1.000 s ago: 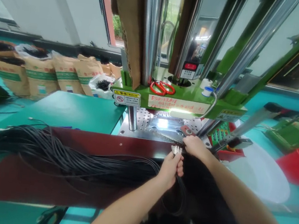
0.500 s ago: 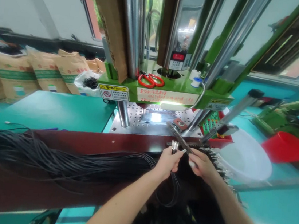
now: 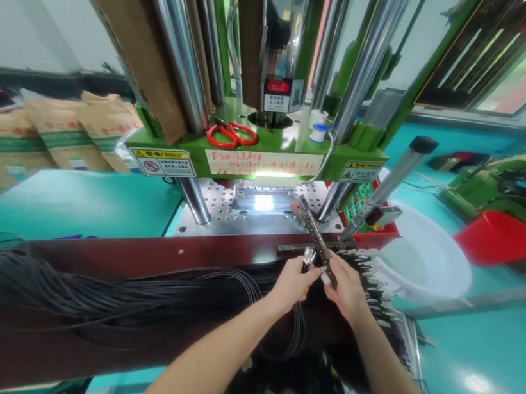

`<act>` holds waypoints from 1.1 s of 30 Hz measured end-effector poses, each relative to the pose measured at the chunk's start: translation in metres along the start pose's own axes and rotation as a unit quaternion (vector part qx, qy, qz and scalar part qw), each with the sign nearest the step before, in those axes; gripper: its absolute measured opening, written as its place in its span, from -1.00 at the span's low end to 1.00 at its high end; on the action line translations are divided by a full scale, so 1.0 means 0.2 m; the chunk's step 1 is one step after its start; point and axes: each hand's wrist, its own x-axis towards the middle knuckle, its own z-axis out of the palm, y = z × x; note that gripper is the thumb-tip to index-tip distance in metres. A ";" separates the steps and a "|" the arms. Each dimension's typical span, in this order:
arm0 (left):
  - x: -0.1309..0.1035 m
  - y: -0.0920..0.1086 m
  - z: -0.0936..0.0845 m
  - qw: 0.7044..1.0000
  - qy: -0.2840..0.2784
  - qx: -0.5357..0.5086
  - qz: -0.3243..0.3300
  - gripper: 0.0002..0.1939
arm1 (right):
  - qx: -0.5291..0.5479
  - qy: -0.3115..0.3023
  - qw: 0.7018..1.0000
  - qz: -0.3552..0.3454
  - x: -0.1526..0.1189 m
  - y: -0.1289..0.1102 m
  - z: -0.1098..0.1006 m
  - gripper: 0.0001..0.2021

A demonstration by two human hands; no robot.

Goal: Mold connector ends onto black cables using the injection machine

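Observation:
My left hand is closed around several thin black cables, whose silvery connector ends stick up above the fist. Right beside it, my right hand grips the near end of a long dark metal bar. The bar slants up and to the left, towards the press plate. A white connector end shows between the two hands, close to the bar. Behind the cable ends, a second metal bar lies on the brown board and passes behind the held one.
A green press with steel columns stands ahead; red-handled scissors lie on it. Its perforated plate is lit. Black cables stretch left along the brown board. At right are a white basin and red bucket.
The camera view has shifted, so the press appears further left. My right hand has come closer to my left with the metal bar. The bar on the board behind now shows more fully.

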 end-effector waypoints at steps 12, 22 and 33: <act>0.02 -0.01 -0.02 0.998 0.032 0.049 0.036 -0.75 | -0.099 0.016 0.995 -0.021 0.00 0.01 0.02 -0.47; 0.01 0.04 -0.06 1.000 -0.020 -0.017 0.008 -0.69 | 0.045 0.030 0.999 -0.009 0.00 0.02 0.00 -0.54; 0.02 0.03 -0.07 1.000 -0.026 -0.012 -0.008 -0.70 | -0.024 -0.003 1.000 -0.003 -0.01 0.02 -0.01 -0.55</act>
